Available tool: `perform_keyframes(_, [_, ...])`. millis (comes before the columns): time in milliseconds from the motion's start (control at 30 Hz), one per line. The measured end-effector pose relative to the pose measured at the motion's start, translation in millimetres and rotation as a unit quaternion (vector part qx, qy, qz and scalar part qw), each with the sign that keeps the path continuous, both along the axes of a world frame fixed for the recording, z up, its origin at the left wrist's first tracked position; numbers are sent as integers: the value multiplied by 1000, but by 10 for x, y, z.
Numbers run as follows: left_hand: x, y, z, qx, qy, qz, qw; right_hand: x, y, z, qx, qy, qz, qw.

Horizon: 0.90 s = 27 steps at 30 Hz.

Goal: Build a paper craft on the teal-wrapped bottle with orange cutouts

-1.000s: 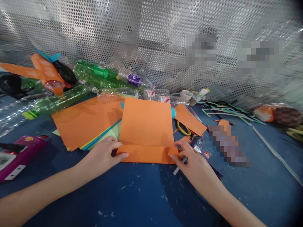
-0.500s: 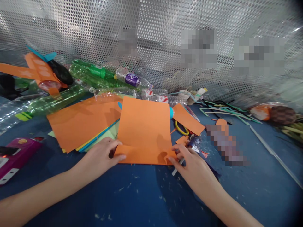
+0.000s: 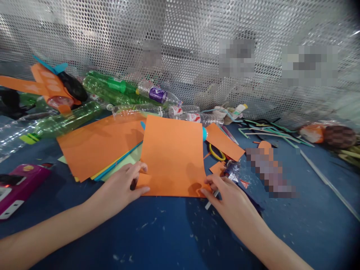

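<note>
An orange craft sheet (image 3: 173, 153) lies on the blue surface in front of me, its near edge bent up a little at the left. My left hand (image 3: 125, 182) grips the near left corner, thumb on top and fingers curled by the side edge. At the near right corner my right hand (image 3: 227, 191) pinches the sheet between thumb and fingers. Behind my left hand is a stack of coloured sheets (image 3: 98, 146), orange on top, with yellow, blue and pale green below. A cut orange strip (image 3: 225, 141) and a yellow ring (image 3: 216, 152) lie beyond my right hand.
Plastic bottles (image 3: 123, 95) lie along a perforated metal panel (image 3: 191, 33). An orange model plane (image 3: 47, 84) stands at the far left, with a magenta device (image 3: 25, 187) nearer. Thin straws (image 3: 270, 133) and a long pale stick (image 3: 323, 178) lie on the right.
My left fingers have lifted slightly and moved in over the sheet's edge. The crease near its front looks flatter. My right hand has hardly moved.
</note>
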<state>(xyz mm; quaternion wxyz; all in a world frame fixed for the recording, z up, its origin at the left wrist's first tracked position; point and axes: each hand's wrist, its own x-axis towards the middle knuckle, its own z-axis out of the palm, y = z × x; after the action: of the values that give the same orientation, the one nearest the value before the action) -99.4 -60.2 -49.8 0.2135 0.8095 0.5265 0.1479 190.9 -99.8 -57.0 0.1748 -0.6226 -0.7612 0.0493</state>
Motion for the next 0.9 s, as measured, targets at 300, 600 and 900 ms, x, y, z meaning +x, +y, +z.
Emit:
perform_keyframes(300, [7,-108,-65,196,66,-72,976,-34,12,61,17,-40,49,998])
perform_keyframes(600, [52,-126,-258,231,75,-297,924,-22,15,61,-12,-58,52,997])
perform_keyframes(900, [68,-126,-242,213,86,-275,934,-8,38,65,-5,-60,57,997])
